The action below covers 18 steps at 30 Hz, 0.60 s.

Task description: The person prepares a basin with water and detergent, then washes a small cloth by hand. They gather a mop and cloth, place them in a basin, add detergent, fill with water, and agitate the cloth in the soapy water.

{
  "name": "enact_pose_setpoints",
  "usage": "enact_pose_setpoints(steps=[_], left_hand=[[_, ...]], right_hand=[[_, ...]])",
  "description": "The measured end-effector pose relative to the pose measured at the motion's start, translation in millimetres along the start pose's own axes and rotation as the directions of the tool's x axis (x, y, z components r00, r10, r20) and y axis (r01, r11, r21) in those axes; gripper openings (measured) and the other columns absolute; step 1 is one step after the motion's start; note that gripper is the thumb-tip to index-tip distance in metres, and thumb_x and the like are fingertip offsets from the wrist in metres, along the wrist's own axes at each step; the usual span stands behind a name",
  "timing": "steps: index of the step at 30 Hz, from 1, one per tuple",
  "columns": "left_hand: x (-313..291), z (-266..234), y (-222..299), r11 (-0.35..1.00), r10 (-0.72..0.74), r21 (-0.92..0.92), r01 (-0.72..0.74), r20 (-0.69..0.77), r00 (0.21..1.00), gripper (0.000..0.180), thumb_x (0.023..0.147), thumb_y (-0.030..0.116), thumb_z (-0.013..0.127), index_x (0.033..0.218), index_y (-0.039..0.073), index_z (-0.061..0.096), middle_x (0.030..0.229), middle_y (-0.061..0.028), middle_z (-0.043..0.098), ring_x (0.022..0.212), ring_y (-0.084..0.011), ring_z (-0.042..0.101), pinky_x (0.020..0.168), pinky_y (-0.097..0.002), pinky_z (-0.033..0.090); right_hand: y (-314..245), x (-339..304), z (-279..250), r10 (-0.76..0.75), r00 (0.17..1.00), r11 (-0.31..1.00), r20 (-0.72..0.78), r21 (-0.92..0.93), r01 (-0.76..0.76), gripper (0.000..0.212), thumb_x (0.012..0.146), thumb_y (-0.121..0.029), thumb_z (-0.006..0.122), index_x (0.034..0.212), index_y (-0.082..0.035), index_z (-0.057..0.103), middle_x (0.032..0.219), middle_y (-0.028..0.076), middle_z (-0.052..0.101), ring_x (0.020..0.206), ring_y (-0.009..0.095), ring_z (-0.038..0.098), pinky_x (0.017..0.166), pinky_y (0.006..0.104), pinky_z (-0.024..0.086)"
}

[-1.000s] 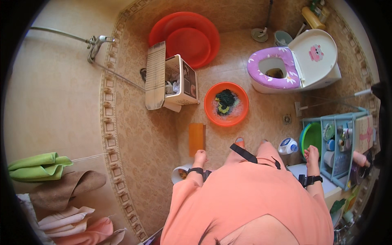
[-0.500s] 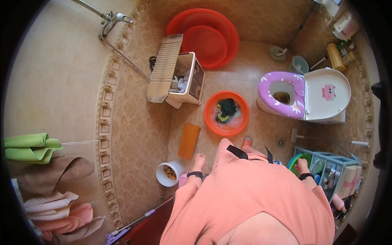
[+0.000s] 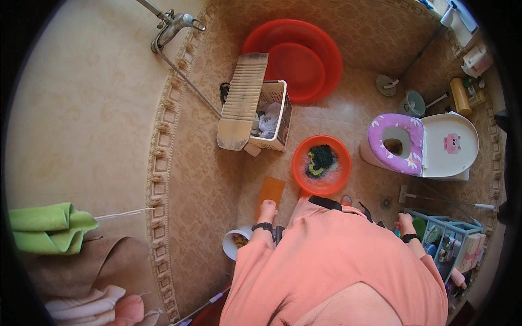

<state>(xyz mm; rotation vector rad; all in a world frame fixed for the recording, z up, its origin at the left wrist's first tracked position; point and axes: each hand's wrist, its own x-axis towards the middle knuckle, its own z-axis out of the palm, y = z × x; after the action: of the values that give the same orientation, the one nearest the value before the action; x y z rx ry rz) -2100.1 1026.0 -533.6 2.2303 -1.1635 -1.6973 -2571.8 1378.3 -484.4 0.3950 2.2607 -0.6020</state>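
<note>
I look straight down over my salmon-pink top. My left hand [image 3: 267, 208] hangs small and low with a dark band on its wrist. It sits just below an orange rectangular block [image 3: 271, 191] on the floor and above a small white pot [image 3: 235, 244]. My right hand [image 3: 404, 221], also banded, is at the left edge of a teal storage rack [image 3: 452, 234]. Whether either hand's fingers grip anything is too small to tell. An orange basin [image 3: 322, 165] with dark cloth in suds stands on the floor in front of me.
Two stacked red tubs [image 3: 296, 58] lie at the back, beside a white basket [image 3: 271, 118] and a ribbed washboard [image 3: 243, 100]. A toilet with a purple seat [image 3: 397, 144] stands right. Towels [image 3: 51, 228] hang left, with a tap [image 3: 174, 24] on the wall.
The view has swung, so the toilet and basins shifted within the picture. My right hand has come off the rack's front edge toward its left side; my left hand stays near the orange block.
</note>
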Motion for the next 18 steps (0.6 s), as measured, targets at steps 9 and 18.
enact_pose_setpoints(steps=[9, 18], left_hand=[[58, -53, 25, 0.987, -0.041, 0.158, 0.028, 0.081, 0.996, 0.021, 0.086, 0.012, 0.051, 0.103, 0.002, 0.057, 0.083, -0.0112, 0.060, 0.049, -0.0168, 0.055, 0.042, -0.0257, 0.046], [75, -29, 60, 0.975, 0.086, 0.195, -0.106, 0.110, 0.990, 0.019, 0.080, 0.013, 0.056, 0.095, 0.002, 0.061, 0.080, -0.0115, 0.063, 0.057, -0.0196, 0.060, 0.050, -0.0304, 0.050]], right_hand=[[-6, -92, 49, -0.002, 0.998, 1.000, -0.066, 0.027, 0.004, 0.028, 0.087, -0.022, 0.050, 0.103, 0.000, 0.053, 0.085, 0.012, 0.060, 0.059, 0.019, 0.060, 0.045, 0.0295, 0.044], [51, -105, 54, 0.281, 0.959, 0.943, 0.036, 0.177, -0.283, 0.021, 0.082, -0.016, 0.044, 0.094, -0.002, 0.055, 0.071, 0.011, 0.056, 0.046, 0.018, 0.050, 0.037, 0.0280, 0.033]])
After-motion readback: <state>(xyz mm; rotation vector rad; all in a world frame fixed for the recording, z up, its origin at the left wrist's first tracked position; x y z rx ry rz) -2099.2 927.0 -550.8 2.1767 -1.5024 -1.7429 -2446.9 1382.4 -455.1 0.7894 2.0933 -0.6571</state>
